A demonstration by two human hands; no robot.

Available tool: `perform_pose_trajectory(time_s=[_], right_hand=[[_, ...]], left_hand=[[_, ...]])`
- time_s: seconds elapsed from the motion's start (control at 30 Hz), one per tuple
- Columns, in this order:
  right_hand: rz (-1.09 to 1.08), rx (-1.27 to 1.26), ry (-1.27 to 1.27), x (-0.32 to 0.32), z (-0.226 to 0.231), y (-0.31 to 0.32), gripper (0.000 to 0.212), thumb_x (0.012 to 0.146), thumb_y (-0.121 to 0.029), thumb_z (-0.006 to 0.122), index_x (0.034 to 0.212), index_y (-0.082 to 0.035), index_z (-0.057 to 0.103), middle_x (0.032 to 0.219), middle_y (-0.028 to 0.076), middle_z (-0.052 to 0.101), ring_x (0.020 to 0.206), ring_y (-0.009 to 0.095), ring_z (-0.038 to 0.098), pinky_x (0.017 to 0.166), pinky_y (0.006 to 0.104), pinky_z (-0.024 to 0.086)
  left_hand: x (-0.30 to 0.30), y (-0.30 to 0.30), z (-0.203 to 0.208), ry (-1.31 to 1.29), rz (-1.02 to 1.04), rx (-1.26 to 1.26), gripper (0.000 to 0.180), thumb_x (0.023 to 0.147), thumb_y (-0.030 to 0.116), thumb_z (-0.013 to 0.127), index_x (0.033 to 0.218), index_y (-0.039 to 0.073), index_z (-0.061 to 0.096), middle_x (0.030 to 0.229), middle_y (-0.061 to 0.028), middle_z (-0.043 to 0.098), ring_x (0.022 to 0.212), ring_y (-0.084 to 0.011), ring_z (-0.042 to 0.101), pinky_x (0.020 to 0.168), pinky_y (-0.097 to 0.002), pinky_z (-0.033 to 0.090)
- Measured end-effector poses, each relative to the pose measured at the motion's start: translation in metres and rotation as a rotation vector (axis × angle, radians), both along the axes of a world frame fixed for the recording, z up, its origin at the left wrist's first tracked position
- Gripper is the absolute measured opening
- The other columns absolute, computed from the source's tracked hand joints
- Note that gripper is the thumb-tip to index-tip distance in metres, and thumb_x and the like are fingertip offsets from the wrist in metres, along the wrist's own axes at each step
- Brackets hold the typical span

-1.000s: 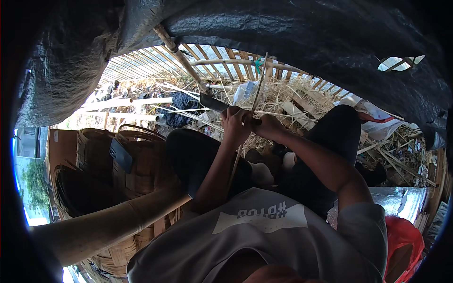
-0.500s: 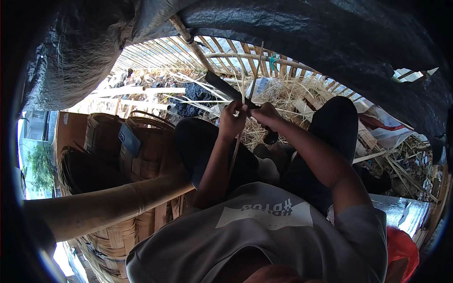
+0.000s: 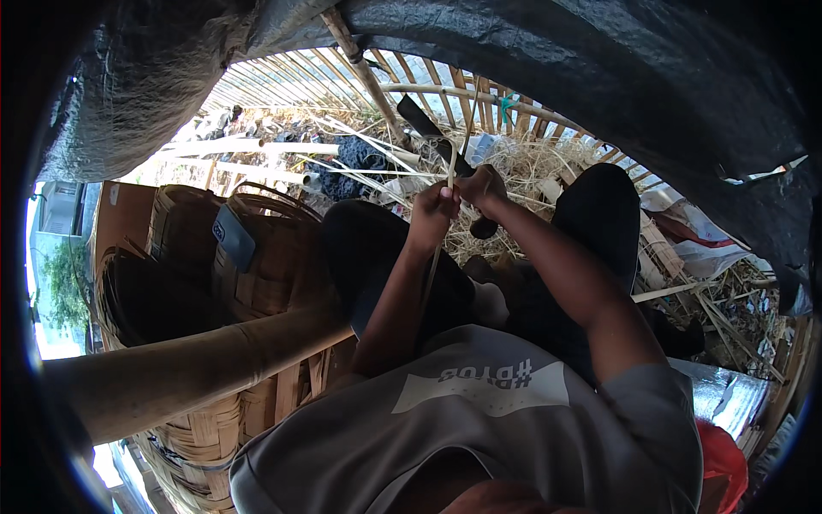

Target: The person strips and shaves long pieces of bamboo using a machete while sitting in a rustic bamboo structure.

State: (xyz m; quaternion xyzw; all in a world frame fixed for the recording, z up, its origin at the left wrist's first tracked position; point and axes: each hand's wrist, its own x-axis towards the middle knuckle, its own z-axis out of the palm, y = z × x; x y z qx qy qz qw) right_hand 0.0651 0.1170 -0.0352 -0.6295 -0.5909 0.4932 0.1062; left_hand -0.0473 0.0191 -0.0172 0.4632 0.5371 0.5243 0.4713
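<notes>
My right hand (image 3: 482, 190) is closed around a big dark knife (image 3: 419, 118) near its handle; the blade slants up and to the left, and the rounded handle end shows below the fist. A thin pale bamboo strip (image 3: 453, 163) is pinched in my left hand (image 3: 435, 211), right beside the blade. Above the fingers the strip bends over in a curve, and its lower end hangs down past my left forearm. Another narrow strip (image 3: 470, 116) rises from behind the blade. Exactly where the blade meets the bamboo is hard to make out.
Woven bamboo baskets (image 3: 193, 428) stand at my left, with a blue-grey phone-like slab (image 3: 234, 238) on one. A thick bamboo pole (image 3: 197, 364) crosses before them. Shavings (image 3: 531, 167) litter the ground ahead, by a slatted fence (image 3: 428, 90). Dark sheeting (image 3: 556, 43) hangs overhead.
The bamboo strip, straight and upright before, now curves over at the top. The knife has shifted up and right across it, and its handle end shows lower. The whole view has tilted slightly.
</notes>
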Motion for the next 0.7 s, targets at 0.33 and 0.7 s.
perform_pose_trajectory(time_s=[0.33, 0.7], right_hand=[[-0.009, 0.232, 0.152, -0.015, -0.073, 0.010, 0.044, 0.072, -0.045, 0.069, 0.068, -0.001, 0.066, 0.065, 0.013, 0.066, 0.063, 0.025, 0.066, 0.060, 0.0379, 0.051], [0.061, 0.309, 0.245, -0.046, -0.013, -0.012, 0.047, 0.073, -0.046, 0.070, 0.063, -0.001, 0.062, 0.057, 0.007, 0.061, 0.055, 0.015, 0.061, 0.053, 0.0340, 0.048]], left_hand=[[0.002, -0.005, -0.004, -0.001, 0.026, 0.065, 0.037, 0.099, 0.025, 0.052, 0.070, 0.004, 0.052, 0.063, 0.0036, 0.045, 0.058, -0.0060, 0.037, 0.054, -0.0255, 0.031], [-0.017, -0.030, 0.020, 0.302, 0.193, 0.078, 0.041, 0.098, 0.022, 0.051, 0.063, 0.003, 0.050, 0.056, 0.0041, 0.039, 0.056, -0.0061, 0.034, 0.050, -0.0271, 0.029]])
